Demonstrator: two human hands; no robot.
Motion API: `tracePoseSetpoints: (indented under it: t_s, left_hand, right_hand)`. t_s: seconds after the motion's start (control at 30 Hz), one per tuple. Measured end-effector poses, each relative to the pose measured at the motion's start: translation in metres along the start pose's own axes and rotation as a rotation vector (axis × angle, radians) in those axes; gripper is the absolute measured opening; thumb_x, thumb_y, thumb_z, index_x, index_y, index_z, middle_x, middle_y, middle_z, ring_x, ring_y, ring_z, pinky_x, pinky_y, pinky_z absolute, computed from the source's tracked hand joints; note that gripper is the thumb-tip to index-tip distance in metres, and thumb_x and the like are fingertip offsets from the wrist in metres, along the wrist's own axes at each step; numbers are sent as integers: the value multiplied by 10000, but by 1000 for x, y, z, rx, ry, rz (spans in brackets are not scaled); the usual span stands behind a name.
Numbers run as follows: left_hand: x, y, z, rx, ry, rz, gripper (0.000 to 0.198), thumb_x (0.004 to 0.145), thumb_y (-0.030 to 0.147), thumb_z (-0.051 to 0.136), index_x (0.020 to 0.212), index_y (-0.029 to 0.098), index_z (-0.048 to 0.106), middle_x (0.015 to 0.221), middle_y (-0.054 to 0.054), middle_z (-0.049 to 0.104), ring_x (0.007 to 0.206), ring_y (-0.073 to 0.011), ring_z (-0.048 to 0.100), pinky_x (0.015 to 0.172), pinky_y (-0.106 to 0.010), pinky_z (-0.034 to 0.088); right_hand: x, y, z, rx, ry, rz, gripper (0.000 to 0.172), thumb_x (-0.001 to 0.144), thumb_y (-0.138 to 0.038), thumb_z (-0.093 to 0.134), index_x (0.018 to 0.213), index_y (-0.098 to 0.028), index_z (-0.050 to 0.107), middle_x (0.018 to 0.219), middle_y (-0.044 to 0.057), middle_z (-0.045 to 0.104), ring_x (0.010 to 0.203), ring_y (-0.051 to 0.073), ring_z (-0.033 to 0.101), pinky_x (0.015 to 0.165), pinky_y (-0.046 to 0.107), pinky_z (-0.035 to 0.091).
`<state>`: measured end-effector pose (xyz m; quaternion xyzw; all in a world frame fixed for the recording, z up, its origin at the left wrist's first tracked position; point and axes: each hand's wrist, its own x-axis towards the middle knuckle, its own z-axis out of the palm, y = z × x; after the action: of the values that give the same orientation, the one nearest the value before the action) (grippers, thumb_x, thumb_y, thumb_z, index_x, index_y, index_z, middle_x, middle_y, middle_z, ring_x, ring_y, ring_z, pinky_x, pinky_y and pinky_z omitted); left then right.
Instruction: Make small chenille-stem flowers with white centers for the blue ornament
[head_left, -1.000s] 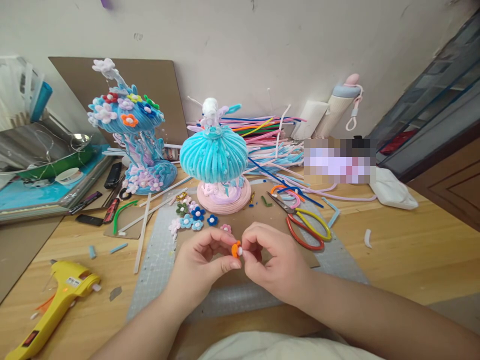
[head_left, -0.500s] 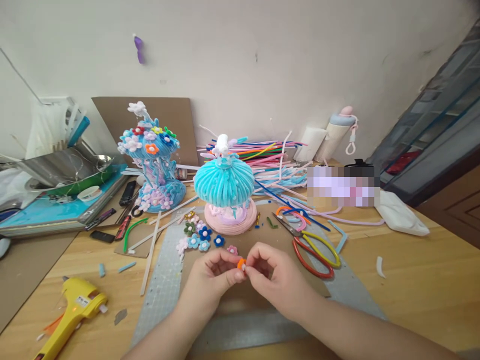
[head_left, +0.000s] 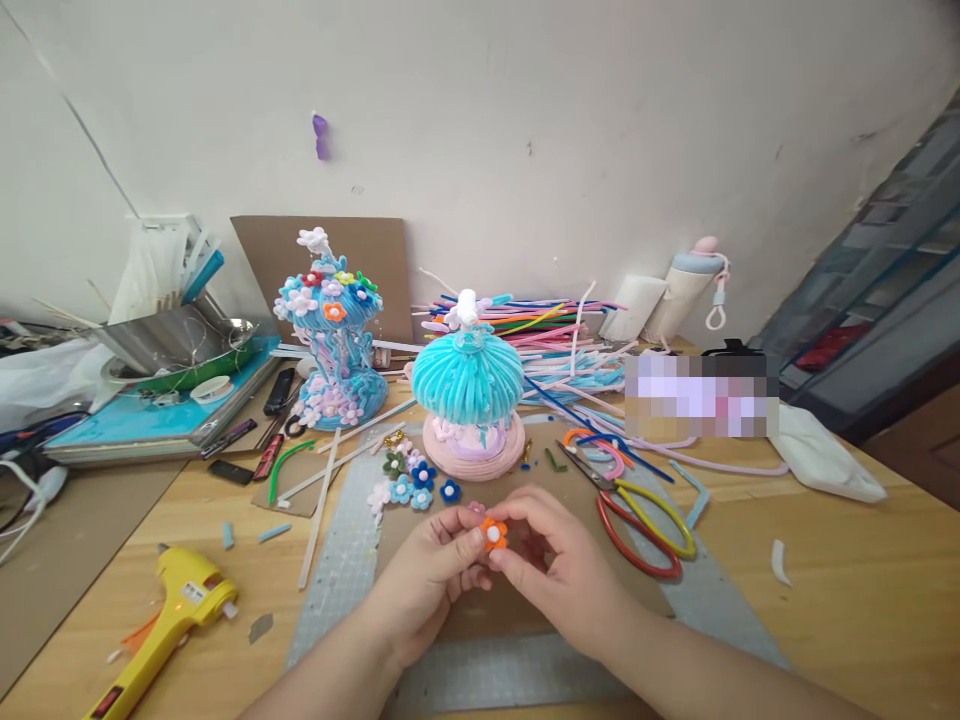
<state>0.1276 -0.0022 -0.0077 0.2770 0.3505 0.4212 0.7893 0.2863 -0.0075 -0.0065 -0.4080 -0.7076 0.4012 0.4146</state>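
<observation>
Between my fingertips is a small orange pipe-cleaner flower (head_left: 493, 535) with a white centre, its face turned toward me. My left hand (head_left: 442, 560) pinches it from the left, and my right hand (head_left: 551, 560) closes on it from the right. Beyond my hands stands a fluffy turquoise dome (head_left: 469, 378) on a round pink base (head_left: 435, 447). Left of that base lie several finished flowers, among them a dark blue flower (head_left: 450, 491) and a light blue flower (head_left: 402, 489). A pink flower behind my left fingertips is mostly hidden.
Scissors (head_left: 637, 510) with red and yellow handles lie at right on the cardboard (head_left: 525, 615) and grey cutting mat (head_left: 330, 620). A yellow glue gun (head_left: 176, 610) rests at left. Behind stand a flower-covered model (head_left: 334, 320), bundled pipe cleaners (head_left: 525, 325) and a bottle (head_left: 682, 290).
The orange flower has been turned so its petals and white centre now face me. Both hands still hold it, and the camera view has shifted slightly left.
</observation>
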Motion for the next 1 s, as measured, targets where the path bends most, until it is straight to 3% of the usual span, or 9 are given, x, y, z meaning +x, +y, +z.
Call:
tracePoseSetpoints:
  t_s: [0.2, 0.47, 0.6, 0.87, 1.0]
  left_hand:
    - [-3, 2, 2, 45, 11, -48, 231, 755, 343, 656, 866, 142, 630, 714, -23, 609, 627, -98, 565, 518, -184, 416]
    - [0, 1, 1, 267, 36, 16, 198, 699, 305, 700, 762, 132, 626, 658, -6, 581, 588, -83, 497, 513, -170, 357]
    - [0, 1, 2, 295, 51, 30, 183, 707, 290, 687, 766, 134, 612, 666, -9, 585, 590, -82, 491, 517, -174, 358]
    - [0, 2, 4, 324, 90, 29, 205, 667, 306, 713, 649, 136, 599, 607, 8, 574, 527, -71, 449, 519, -181, 351]
    - [1, 2, 4, 347, 152, 65, 214, 649, 304, 728, 640, 137, 595, 584, 20, 557, 506, -66, 434, 510, -180, 342]
  right_hand:
    - [-2, 2, -2, -158, 26, -83, 216, 792, -147, 555, 994, -219, 578, 893, 30, 541, 619, 110, 499, 513, 223, 405]
    - [-1, 2, -3, -343, 25, -85, 226, 767, -123, 551, 965, -222, 598, 937, 38, 567, 754, 145, 556, 577, 234, 444]
    - [-2, 2, -3, -364, 12, -86, 227, 766, -118, 551, 960, -224, 603, 946, 39, 571, 796, 155, 560, 592, 233, 452]
    - [-2, 2, -2, -334, -1, -69, 201, 763, -135, 567, 940, -222, 604, 916, 29, 573, 685, 128, 538, 555, 229, 431]
    - [-2, 4, -3, -262, -15, -66, 302, 738, -95, 546, 1014, -218, 563, 940, 33, 562, 656, 124, 515, 562, 238, 425]
